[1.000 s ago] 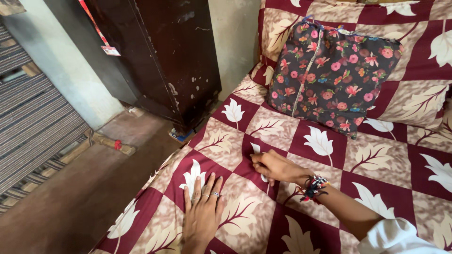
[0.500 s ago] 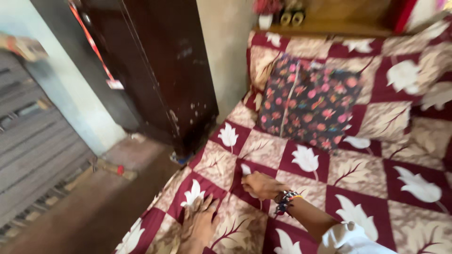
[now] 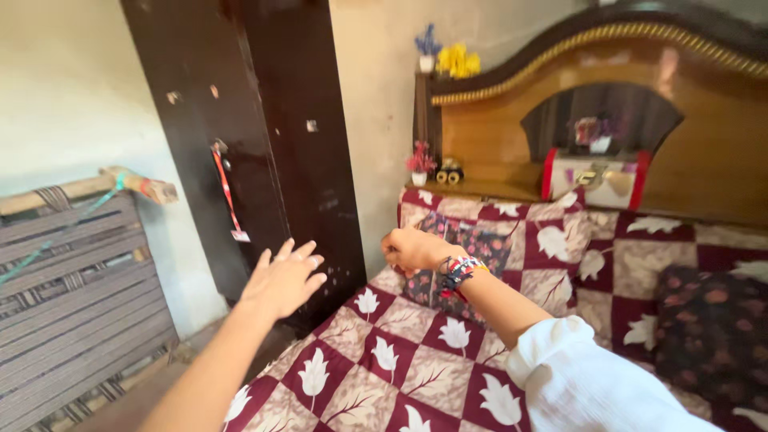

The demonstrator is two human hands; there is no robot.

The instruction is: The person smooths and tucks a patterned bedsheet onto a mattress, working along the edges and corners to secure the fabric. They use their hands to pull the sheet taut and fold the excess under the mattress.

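Both my hands are lifted clear of the bedsheet (image 3: 376, 352), neither holding anything.

My left hand (image 3: 282, 280) sits left of centre in the frame, fingers spread wide and palm turned down, empty, in front of the dark wooden cupboard (image 3: 264, 152). My right hand (image 3: 412, 250) is at the centre, curled into a loose fist with nothing that I can see inside it, a beaded bracelet (image 3: 458, 272) at the wrist and a white sleeve (image 3: 592, 384) lower right. The maroon and beige leaf-patterned bedsheet fills the lower middle and right, below both hands and apart from them. A floral pillow (image 3: 480, 248) leans just behind my right hand, against the carved wooden headboard (image 3: 640, 104) in the upper right. A woven cot (image 3: 72, 280) stands at the left edge.
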